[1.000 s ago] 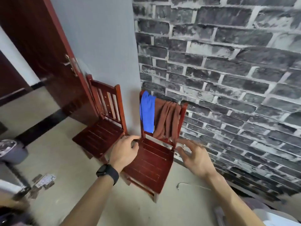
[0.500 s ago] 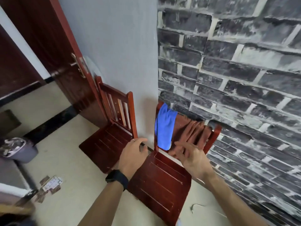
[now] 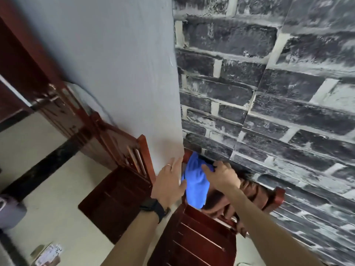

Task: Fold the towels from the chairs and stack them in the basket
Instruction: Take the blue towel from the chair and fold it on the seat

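A blue towel [image 3: 196,187] hangs over the backrest of the right red wooden chair [image 3: 196,240], with a brown towel [image 3: 247,191] draped beside it on the same backrest. My right hand [image 3: 221,174] lies on the top of the blue towel, fingers curled over the backrest's top edge. My left hand [image 3: 170,182], with a black watch at the wrist, is open with fingers spread and touches the blue towel's left edge. The left red chair [image 3: 113,198] carries no towel. No basket is in view.
Both chairs stand against a grey wall and a dark brick-pattern wall. A dark red door [image 3: 44,87] stands open on the left. A grey bin [image 3: 9,212] and scraps of paper [image 3: 48,256] lie on the pale floor at the left.
Both hands have moved up and forward to the blue towel on the backrest; my right hand now rests on top of it. The camera has come closer and tilted up.
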Available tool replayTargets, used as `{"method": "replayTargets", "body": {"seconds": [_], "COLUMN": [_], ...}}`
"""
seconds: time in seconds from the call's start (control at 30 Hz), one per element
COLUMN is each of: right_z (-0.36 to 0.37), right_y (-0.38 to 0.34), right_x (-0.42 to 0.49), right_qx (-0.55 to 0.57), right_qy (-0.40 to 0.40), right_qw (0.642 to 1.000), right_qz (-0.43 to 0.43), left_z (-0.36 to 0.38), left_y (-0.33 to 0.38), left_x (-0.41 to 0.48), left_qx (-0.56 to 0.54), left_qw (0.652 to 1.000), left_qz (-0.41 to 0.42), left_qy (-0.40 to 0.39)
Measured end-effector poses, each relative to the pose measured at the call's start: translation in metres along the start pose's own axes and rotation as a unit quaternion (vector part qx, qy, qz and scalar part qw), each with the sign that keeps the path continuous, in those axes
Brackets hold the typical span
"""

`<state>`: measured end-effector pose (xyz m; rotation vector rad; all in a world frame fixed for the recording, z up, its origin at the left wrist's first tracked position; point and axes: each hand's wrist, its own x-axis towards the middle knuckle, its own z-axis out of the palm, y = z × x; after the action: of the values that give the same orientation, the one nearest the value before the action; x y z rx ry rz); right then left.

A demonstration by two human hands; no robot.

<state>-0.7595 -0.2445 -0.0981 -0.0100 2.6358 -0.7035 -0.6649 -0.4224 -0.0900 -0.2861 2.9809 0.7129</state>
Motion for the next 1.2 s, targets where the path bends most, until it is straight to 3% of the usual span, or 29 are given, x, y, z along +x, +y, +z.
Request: {"method": "replayTargets", "body": {"seconds": [0.13, 0.2, 0.43, 0.57, 0.67, 0.73, 0.8, 0.9, 1.1, 1.2], "right_z": [0.014, 0.021, 0.033, 0.031, 0.027, 0.021, 0.006, -0.023, -0.062, -0.068], "right_y": [-0.015, -0.020, -0.036, -0.043, -0.046, -0.045, -0.043, -0.042, -0.031, -0.020], "right_x": [0.004, 0.002, -0.004, -0.003, -0.007, -0.014, -0.029, -0.066, -0.132, -0.163], "right_qx": [-0.025, -0.017, -0.002, -0.003, 0.065, 0.139, 0.239, 0.371, 0.511, 0.579], "right_qy": [0.047, 0.075, 0.168, 0.165, 0.197, 0.243, 0.253, 0.218, 0.184, 0.211], "right_qw": [0.998, 0.996, 0.984, 0.982, 0.976, 0.960, 0.937, 0.902, 0.840, 0.788], "right_qz": [0.029, 0.038, 0.058, 0.087, 0.068, 0.021, 0.000, -0.017, -0.026, -0.014], "left_z": [0.009, 0.012, 0.015, 0.019, 0.019, 0.019, 0.012, -0.008, -0.056, -0.072], "left_y": [-0.011, -0.016, -0.028, -0.031, -0.033, -0.032, -0.026, -0.006, 0.041, 0.061], "left_x": [0.043, 0.052, 0.055, 0.059, 0.062, 0.065, 0.065, 0.056, 0.023, 0.003], "left_qx": [0.132, 0.148, 0.097, 0.054, 0.051, -0.006, -0.177, -0.438, -0.543, -0.541], "left_qw": [0.985, 0.976, 0.977, 0.979, 0.978, 0.981, 0.973, 0.891, 0.808, 0.796], "left_qz": [0.088, 0.122, 0.167, 0.161, 0.159, 0.144, 0.083, -0.015, 0.044, 0.080], "left_qy": [-0.068, -0.105, -0.088, -0.111, -0.123, -0.126, -0.125, -0.117, -0.224, -0.259]}}
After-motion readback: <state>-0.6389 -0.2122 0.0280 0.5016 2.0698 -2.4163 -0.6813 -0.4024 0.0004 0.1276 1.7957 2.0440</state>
